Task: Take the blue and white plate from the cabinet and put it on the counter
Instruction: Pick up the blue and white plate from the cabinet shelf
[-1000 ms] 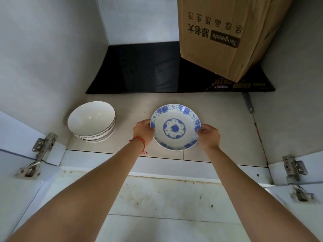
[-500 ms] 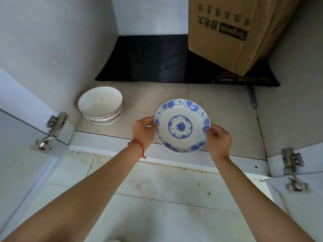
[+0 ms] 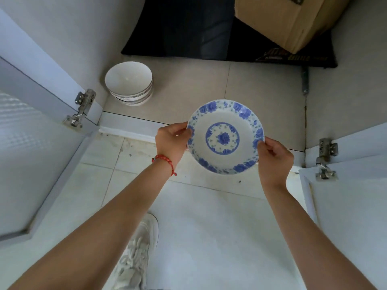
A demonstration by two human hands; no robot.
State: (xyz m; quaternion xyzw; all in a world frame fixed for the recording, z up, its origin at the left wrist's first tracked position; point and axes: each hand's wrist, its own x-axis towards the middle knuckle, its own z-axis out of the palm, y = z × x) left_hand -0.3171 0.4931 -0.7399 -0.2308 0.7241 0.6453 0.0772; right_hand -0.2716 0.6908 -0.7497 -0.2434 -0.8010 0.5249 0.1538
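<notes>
Low in an open floor cabinet (image 3: pixel 209 88), doors swung wide to both sides, metal hinges (image 3: pixel 80 108) showing on each. Beige tiled cabinet bottom; pale tiled floor (image 3: pixel 209 227) in front of it.

Blue and white plate (image 3: pixel 225 136) held in the air at the cabinet's front edge, partly over the sill and partly over the floor, resting on nothing. Round, so no long axis to speak of; face turned up toward the camera, tilted a little, blue flower medallion at the centre and a ring of blue blossoms round the rim.

Left hand (image 3: pixel 172 141) clasped on the plate's left rim, thumb on the upper face (red bead bracelet (image 3: pixel 164 160) on that wrist). Right hand (image 3: pixel 274 158) clamped on the right rim, thumb likewise on top, fingers tucked beneath. Grip on both sides closed on the plate.

Further in, at the left: stack of white bowls (image 3: pixel 129 83), well apart from the plate. At the back: black glossy panel (image 3: pixel 178 28) lying flat, cardboard box (image 3: pixel 289 17) sitting on its right part. Below, one white sneaker (image 3: pixel 138 252) on the floor.
</notes>
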